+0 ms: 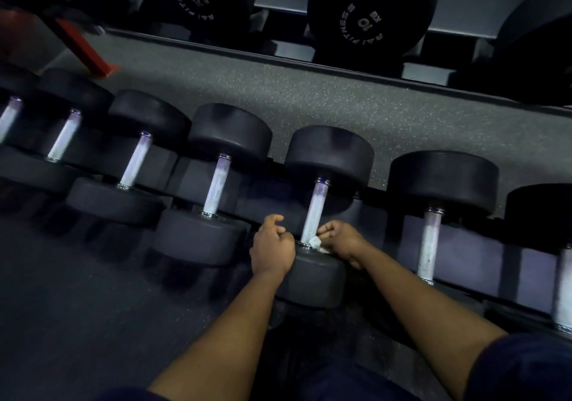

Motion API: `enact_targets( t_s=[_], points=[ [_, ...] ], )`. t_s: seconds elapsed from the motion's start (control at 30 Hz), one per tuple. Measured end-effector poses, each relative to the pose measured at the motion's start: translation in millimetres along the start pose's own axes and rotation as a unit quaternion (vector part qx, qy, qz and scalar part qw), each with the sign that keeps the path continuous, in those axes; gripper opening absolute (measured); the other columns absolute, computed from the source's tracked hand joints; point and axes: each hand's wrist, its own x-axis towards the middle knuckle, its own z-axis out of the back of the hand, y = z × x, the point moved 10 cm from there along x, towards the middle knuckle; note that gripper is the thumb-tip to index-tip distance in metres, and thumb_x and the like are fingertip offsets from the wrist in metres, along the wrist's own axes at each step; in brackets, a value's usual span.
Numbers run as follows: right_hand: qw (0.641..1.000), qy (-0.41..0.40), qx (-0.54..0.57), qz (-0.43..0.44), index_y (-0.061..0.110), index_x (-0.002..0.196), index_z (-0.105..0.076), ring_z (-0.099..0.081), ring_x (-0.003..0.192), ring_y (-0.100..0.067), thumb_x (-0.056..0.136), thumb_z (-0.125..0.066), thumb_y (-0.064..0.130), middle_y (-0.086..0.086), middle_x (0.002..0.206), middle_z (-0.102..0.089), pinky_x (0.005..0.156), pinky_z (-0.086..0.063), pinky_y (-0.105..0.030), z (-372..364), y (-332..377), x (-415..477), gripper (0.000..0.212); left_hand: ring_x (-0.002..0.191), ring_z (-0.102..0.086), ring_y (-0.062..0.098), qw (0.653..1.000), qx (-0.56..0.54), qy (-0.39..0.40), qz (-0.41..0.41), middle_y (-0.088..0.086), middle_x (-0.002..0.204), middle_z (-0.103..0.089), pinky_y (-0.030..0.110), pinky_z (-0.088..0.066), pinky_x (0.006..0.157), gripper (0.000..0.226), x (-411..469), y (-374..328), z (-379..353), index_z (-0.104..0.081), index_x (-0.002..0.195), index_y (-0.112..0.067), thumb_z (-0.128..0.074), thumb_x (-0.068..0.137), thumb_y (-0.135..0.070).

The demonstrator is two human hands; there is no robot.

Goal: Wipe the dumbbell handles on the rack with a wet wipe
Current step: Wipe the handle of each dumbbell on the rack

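White wipe [315, 242] sits at the near end of the middle dumbbell's handle [316, 211], pinched by the right hand [340, 241]. Left hand [272, 250] at 9 o'clock of it, fingers curled, holding nothing. Probably best: wrap the wipe round, drag toward 12 o'clock, twist for the underside.

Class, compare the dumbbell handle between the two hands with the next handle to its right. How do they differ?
The handle between the hands shows knurled metal; the next handle looks chalky white with dark specks. The right hand holds a wet wipe at the first handle's near end; nothing touches the next handle. Both are pale, straight bars, angled alike.
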Motion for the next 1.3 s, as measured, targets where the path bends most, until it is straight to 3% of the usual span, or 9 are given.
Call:
enact_targets(
  t_s=[0.23, 0.37, 0.57, 0.7, 0.8, 0.93, 1.03, 1.1, 1.3],
  points=[
    [0.999, 0.014, -0.034, -0.009, 0.012, 0.084, -0.057, -0.056, 0.053, -0.008, 0.080, -0.063, -0.010, -0.005, 0.071, -0.062, 0.051, -0.047, -0.022, -3.7, 5.3, 10.2, 0.023, 0.096, -0.059, 0.021, 1.000, 0.006, 0.007, -0.001, -0.012, 0.096, -0.059, 0.047, -0.047, 0.091, 0.039, 1.8, 0.5, -2.0, -0.052, 0.119, -0.027, -0.046, 0.082, -0.014],
    [0.996, 0.032, -0.082, 0.022, 0.015, 0.103, -0.063, -0.065, 0.092, -0.020, 0.076, -0.068, 0.001, -0.007, 0.099, -0.069, 0.087, -0.053, -0.035, -23.3, 14.7, 17.3, 0.031, 0.096, -0.059, 0.022, 1.000, 0.001, 0.005, -0.003, -0.012, 0.094, -0.059, 0.047, -0.046, 0.091, 0.041, 2.5, 0.4, -0.6, -0.053, 0.118, -0.027, -0.045, 0.080, -0.016],
    [0.992, 0.044, -0.121, 0.003, 0.016, 0.104, -0.067, -0.066, 0.096, -0.021, 0.066, -0.071, 0.027, -0.003, 0.099, -0.071, 0.092, -0.052, -0.041, -26.7, -2.6, 25.4, 0.040, 0.094, -0.060, 0.021, 1.000, -0.004, 0.013, 0.001, -0.017, 0.089, -0.059, 0.047, -0.046, 0.092, 0.043, -0.6, 1.9, -2.5, -0.054, 0.118, -0.028, -0.043, 0.076, -0.022],
    [0.998, 0.051, 0.026, -0.027, 0.009, 0.107, -0.057, -0.066, 0.095, -0.028, 0.080, -0.062, -0.011, -0.018, 0.106, -0.068, 0.085, -0.055, -0.036, -27.8, 14.8, 7.2, 0.034, 0.092, -0.061, 0.021, 1.000, -0.007, 0.018, 0.004, -0.023, 0.079, -0.056, 0.045, -0.046, 0.091, 0.052, 0.6, -2.0, -1.0, -0.055, 0.116, -0.028, -0.036, 0.067, -0.029],
    [0.987, 0.100, 0.123, -0.036, 0.006, 0.103, -0.054, -0.067, 0.082, -0.025, 0.082, -0.054, -0.020, -0.020, 0.103, -0.068, 0.077, -0.057, -0.033, -36.2, 13.8, 5.9, 0.034, 0.094, -0.060, 0.021, 1.000, -0.007, 0.021, 0.007, -0.023, 0.078, -0.056, 0.045, -0.046, 0.092, 0.051, -0.1, -2.9, -0.4, -0.055, 0.115, -0.028, -0.036, 0.067, -0.030],
    [0.998, 0.037, -0.042, -0.043, 0.004, 0.096, -0.065, -0.064, 0.068, -0.021, 0.074, -0.065, -0.005, -0.013, 0.083, -0.070, 0.073, -0.055, -0.040, -21.8, 15.2, 8.1, 0.024, 0.094, -0.060, 0.022, 1.000, -0.009, 0.024, 0.010, -0.020, 0.081, -0.058, 0.045, -0.046, 0.092, 0.051, -1.5, -3.1, -0.6, -0.055, 0.114, -0.028, -0.035, 0.067, -0.030],
    [0.970, -0.001, -0.242, -0.012, 0.017, 0.084, -0.065, -0.055, 0.053, -0.006, 0.072, -0.072, 0.007, 0.002, 0.070, -0.064, 0.047, -0.047, -0.014, -7.7, 41.9, -6.5, 0.017, 0.095, -0.060, 0.022, 1.000, -0.004, 0.025, 0.011, -0.018, 0.084, -0.060, 0.046, -0.045, 0.092, 0.050, -1.3, -1.5, -0.3, -0.055, 0.115, -0.029, -0.036, 0.068, -0.030],
    [0.944, -0.009, -0.328, 0.015, 0.016, 0.088, -0.068, -0.053, 0.053, -0.002, 0.072, -0.075, 0.017, 0.002, 0.075, -0.064, 0.039, -0.038, -0.012, -1.5, 54.6, -18.1, 0.017, 0.096, -0.059, 0.022, 1.000, -0.001, 0.027, 0.010, -0.018, 0.084, -0.058, 0.047, -0.045, 0.093, 0.049, -1.4, -1.3, -1.3, -0.054, 0.115, -0.029, -0.036, 0.069, -0.030],
    [0.928, 0.003, -0.328, 0.177, 0.016, 0.088, -0.061, -0.063, 0.074, -0.011, 0.073, -0.073, 0.014, 0.003, 0.079, -0.067, 0.066, -0.045, -0.020, -11.6, 74.4, -35.8, 0.019, 0.101, -0.057, 0.020, 1.000, 0.008, 0.015, 0.012, -0.016, 0.093, -0.057, 0.047, -0.042, 0.096, 0.039, -1.6, -2.4, 0.5, -0.053, 0.120, -0.026, -0.047, 0.083, -0.014]
  ],
)
